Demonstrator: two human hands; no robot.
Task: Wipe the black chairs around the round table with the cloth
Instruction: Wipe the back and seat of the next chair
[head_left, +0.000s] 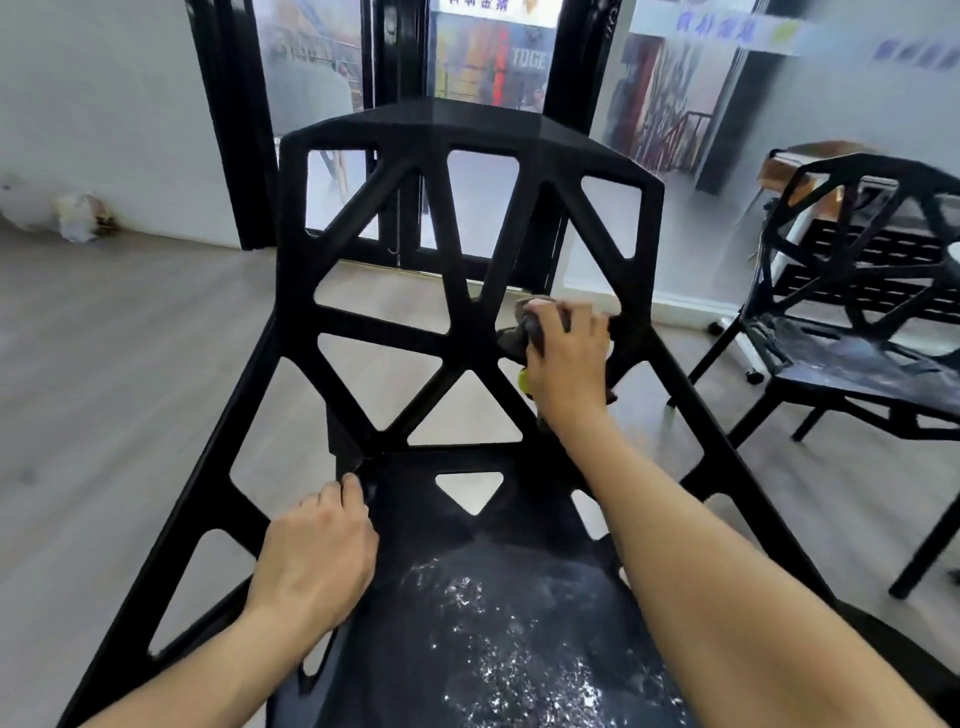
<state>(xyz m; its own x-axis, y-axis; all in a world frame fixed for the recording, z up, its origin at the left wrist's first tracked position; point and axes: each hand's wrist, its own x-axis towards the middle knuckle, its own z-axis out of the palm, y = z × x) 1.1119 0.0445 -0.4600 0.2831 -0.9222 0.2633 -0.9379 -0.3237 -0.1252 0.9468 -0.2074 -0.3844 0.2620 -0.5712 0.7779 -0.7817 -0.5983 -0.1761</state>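
Note:
A black chair (467, 130) with a lattice of triangular openings fills the middle of the view, its backrest facing me. White speckles cover its seat (498, 623). My right hand (569, 364) grips a dark grey cloth (522, 332) and presses it against a slanted bar on the right side of the backrest. My left hand (317, 556) curls over the seat's left edge, close to the backrest corner, and holds it.
A second black chair (857, 291) of the same design stands at the right, its seat also smeared white. Behind it is a wooden round table edge (810, 156). Black-framed glass doors (400, 62) stand ahead. Crumpled white bags (72, 218) lie by the left wall on pale wood flooring.

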